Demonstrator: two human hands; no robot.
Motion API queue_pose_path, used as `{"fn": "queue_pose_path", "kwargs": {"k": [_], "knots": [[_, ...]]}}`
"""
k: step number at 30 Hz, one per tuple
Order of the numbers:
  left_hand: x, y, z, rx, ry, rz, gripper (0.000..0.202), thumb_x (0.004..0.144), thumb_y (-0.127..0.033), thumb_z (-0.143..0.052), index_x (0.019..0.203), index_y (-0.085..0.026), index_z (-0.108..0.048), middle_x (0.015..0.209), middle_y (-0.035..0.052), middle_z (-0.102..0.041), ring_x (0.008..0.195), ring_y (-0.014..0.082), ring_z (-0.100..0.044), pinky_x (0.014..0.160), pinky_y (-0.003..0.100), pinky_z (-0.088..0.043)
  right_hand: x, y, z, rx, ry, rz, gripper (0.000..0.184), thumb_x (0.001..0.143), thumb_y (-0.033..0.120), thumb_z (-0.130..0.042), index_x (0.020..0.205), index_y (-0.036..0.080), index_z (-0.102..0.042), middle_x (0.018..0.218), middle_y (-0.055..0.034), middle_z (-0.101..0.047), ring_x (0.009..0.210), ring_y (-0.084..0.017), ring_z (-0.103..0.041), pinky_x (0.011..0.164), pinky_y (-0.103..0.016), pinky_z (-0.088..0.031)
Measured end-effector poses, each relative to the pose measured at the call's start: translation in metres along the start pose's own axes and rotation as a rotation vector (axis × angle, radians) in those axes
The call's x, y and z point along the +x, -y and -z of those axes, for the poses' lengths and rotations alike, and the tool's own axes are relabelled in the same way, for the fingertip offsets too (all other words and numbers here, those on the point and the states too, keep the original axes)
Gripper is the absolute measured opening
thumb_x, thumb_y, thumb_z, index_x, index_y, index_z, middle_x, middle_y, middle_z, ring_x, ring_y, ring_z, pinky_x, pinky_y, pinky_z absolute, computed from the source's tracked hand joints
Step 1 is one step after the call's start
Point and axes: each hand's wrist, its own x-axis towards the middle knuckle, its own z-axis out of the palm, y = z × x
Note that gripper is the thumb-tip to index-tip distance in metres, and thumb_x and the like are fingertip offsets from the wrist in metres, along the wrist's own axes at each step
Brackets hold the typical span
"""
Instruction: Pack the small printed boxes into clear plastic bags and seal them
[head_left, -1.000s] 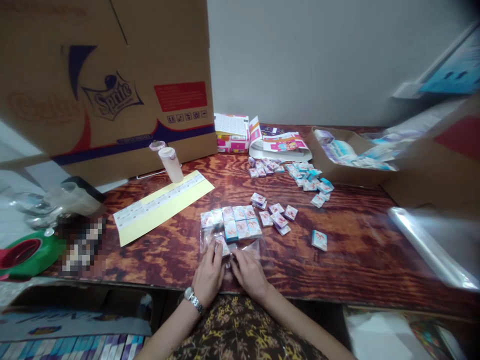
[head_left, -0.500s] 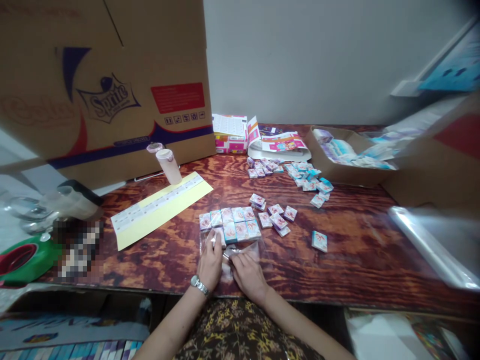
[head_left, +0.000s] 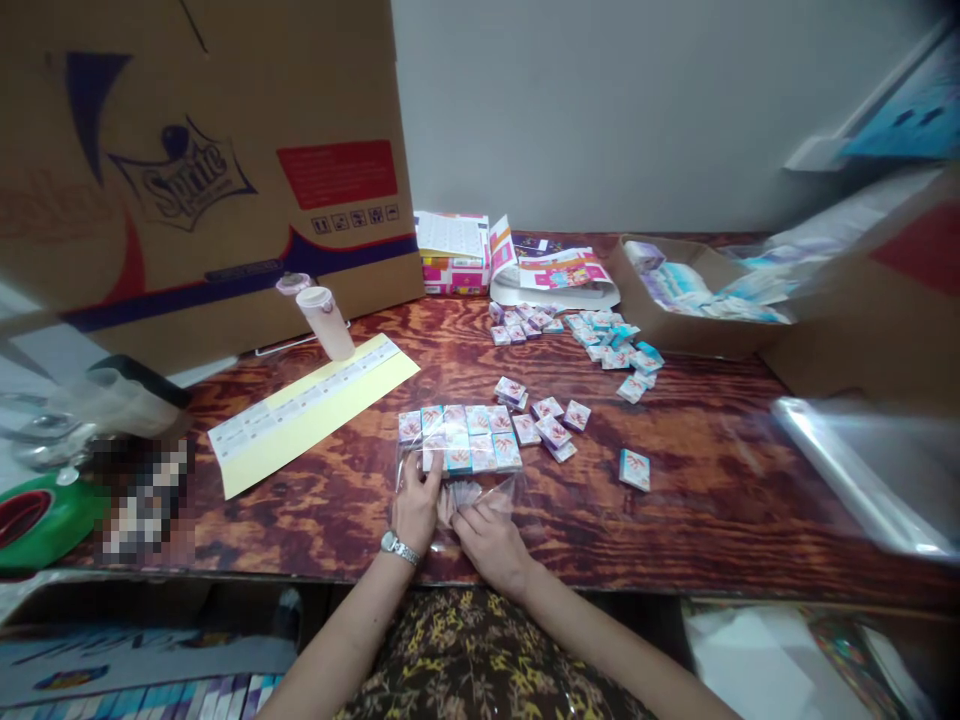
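Small white boxes point(head_left: 481, 452) with blue or purple sides lie in two rows inside a clear plastic bag point(head_left: 491, 494). My left hand point(head_left: 415, 508), a watch on its wrist, reaches over the bag's left part. Its thumb and index finger are at a small box point(head_left: 433, 459) at the left end of the near row. To its right, my right hand point(head_left: 489, 538) has its fingers closed on the near, crumpled part of the bag. A pale, shiny fold lies between the hands; its detail cannot be made out.
Loose small boxes point(head_left: 553, 432) lie right of the bag, with one box point(head_left: 634, 469) apart. More boxes are piled near an open carton point(head_left: 697, 335). A yellow label sheet point(head_left: 322, 420), a pink-lidded bottle point(head_left: 325, 325) and green tape dispenser point(head_left: 79, 515) stand left. A large carton point(head_left: 352, 270) rises behind.
The box at my left fingers has moved forward into line with the near row. My right hand has shifted slightly left, and the view has tilted a little.
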Motion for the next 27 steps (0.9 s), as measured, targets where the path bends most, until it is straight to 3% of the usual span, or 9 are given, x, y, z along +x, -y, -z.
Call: {"fn": "queue_pose_path", "kwargs": {"k": [7, 11, 13, 15, 18, 21, 24, 27], "knots": [[0.003, -0.003, 0.0, 0.155, 0.047, 0.012, 0.059, 0.083, -0.014, -0.039, 0.137, -0.031, -0.023, 0.109, 0.0123, -0.053, 0.05, 0.0081, -0.053, 0.044, 0.02, -0.046, 0.001, 0.004, -0.003, -0.02, 0.012, -0.035, 0.01, 0.086, 0.018, -0.047, 0.083, 0.018, -0.056, 0.077, -0.0031, -0.057, 0.076, -0.016, -0.049, 0.067, -0.027, -0.042], [0.003, -0.002, 0.001, 0.176, 0.015, -0.005, 0.06, 0.083, -0.014, -0.036, 0.138, -0.031, -0.018, 0.112, 0.0138, -0.053, 0.05, 0.0091, -0.054, 0.042, 0.021, -0.047, 0.001, -0.001, 0.023, 0.108, 0.02, -0.008, 0.013, 0.087, 0.022, -0.045, 0.093, 0.02, -0.057, 0.084, -0.0039, -0.059, 0.085, -0.016, -0.052, 0.075, -0.027, -0.044], [0.002, -0.002, 0.002, 0.207, 0.02, -0.015, 0.059, 0.084, -0.013, -0.035, 0.138, -0.032, -0.018, 0.113, 0.0149, -0.053, 0.049, 0.0103, -0.054, 0.041, 0.023, -0.047, -0.001, -0.019, 0.046, 0.185, -0.035, -0.011, 0.019, 0.087, 0.024, -0.044, 0.101, 0.021, -0.056, 0.091, -0.0044, -0.06, 0.088, -0.015, -0.052, 0.079, -0.027, -0.043], [0.0, -0.003, 0.004, 0.239, 0.034, -0.024, 0.058, 0.084, -0.014, -0.034, 0.138, -0.03, -0.02, 0.11, 0.0154, -0.055, 0.048, 0.0115, -0.055, 0.041, 0.025, -0.048, -0.008, -0.049, 0.072, 0.177, -0.145, -0.148, 0.022, 0.088, 0.023, -0.041, 0.105, 0.021, -0.055, 0.095, -0.0055, -0.061, 0.089, -0.017, -0.053, 0.081, -0.029, -0.043], [-0.003, -0.006, 0.007, 0.249, 0.048, -0.029, 0.055, 0.085, -0.019, -0.035, 0.138, -0.027, -0.021, 0.107, 0.016, -0.057, 0.05, 0.013, -0.057, 0.043, 0.026, -0.049, -0.031, -0.105, 0.101, -0.066, -0.243, -0.616, 0.029, 0.089, 0.027, -0.039, 0.113, 0.021, -0.053, 0.104, -0.01, -0.057, 0.096, -0.022, -0.051, 0.084, -0.036, -0.041], [-0.004, -0.006, 0.008, 0.227, 0.058, -0.027, 0.054, 0.086, -0.024, -0.036, 0.138, -0.027, -0.023, 0.11, 0.017, -0.057, 0.054, 0.0152, -0.059, 0.044, 0.028, -0.051, -0.066, -0.145, 0.107, -0.337, -0.099, -0.994, 0.045, 0.083, 0.041, -0.047, 0.125, 0.023, -0.047, 0.121, -0.016, -0.046, 0.103, -0.03, -0.046, 0.08, -0.043, -0.042], [-0.005, -0.005, 0.008, 0.195, 0.061, -0.03, 0.051, 0.086, -0.025, -0.034, 0.137, -0.028, -0.025, 0.114, 0.0162, -0.055, 0.064, 0.0195, -0.062, 0.046, 0.03, -0.053, -0.094, -0.165, 0.097, -0.341, 0.082, -1.054, 0.048, 0.082, 0.039, -0.048, 0.128, 0.025, -0.044, 0.121, -0.016, -0.045, 0.1, -0.029, -0.049, 0.076, -0.04, -0.043], [-0.005, -0.004, 0.01, 0.165, 0.069, -0.049, 0.05, 0.088, -0.021, -0.03, 0.137, -0.028, -0.022, 0.117, 0.0138, -0.055, 0.076, 0.0223, -0.063, 0.047, 0.029, -0.053, -0.099, -0.181, 0.088, -0.252, 0.103, -0.892, 0.054, 0.078, 0.022, -0.049, 0.131, 0.024, -0.04, 0.118, -0.0135, -0.047, 0.102, -0.025, -0.049, 0.083, -0.036, -0.041]]}}
